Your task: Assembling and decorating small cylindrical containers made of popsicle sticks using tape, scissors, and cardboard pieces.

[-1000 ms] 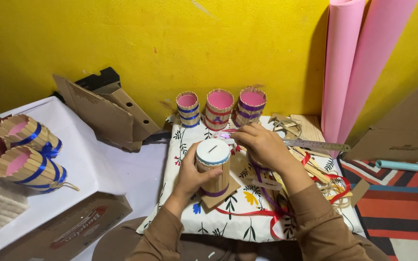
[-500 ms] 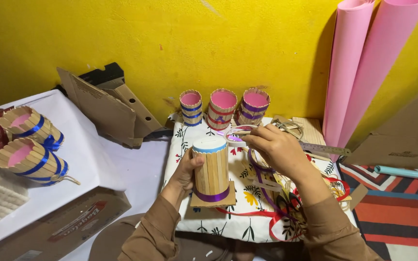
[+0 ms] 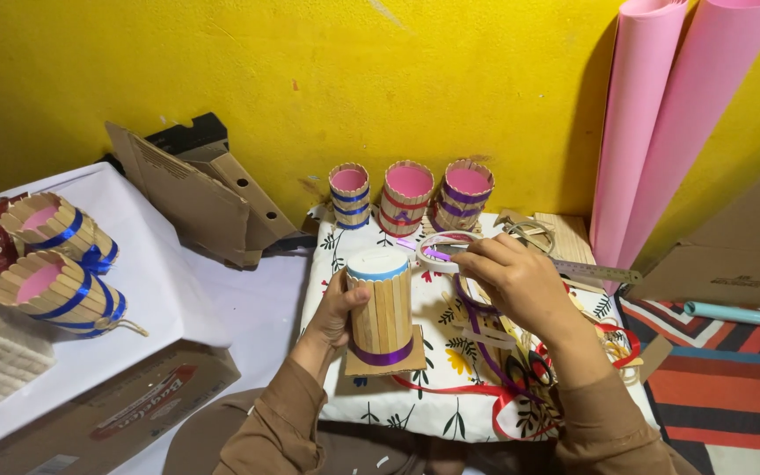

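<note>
My left hand (image 3: 338, 310) grips the side of a stick-built cup (image 3: 382, 306) that stands upright on a small cardboard square, with a blue band at its rim and a purple ribbon near its base. My right hand (image 3: 512, 280) holds a roll of tape (image 3: 437, 251) just right of the cup's rim, a purple ribbon trailing down below it. Both rest over a white floral cloth (image 3: 345, 255).
Three finished stick cups (image 3: 409, 195) stand by the yellow wall. Two more cups (image 3: 62, 264) lie on the white table at left. Folded cardboard (image 3: 195, 198), a metal ruler (image 3: 595, 273), red ribbon (image 3: 450, 387) and pink paper rolls (image 3: 661, 114) surround the cloth.
The cup has been set upright and steadied. My right hand has moved right and now holds the tape roll by the rim.
</note>
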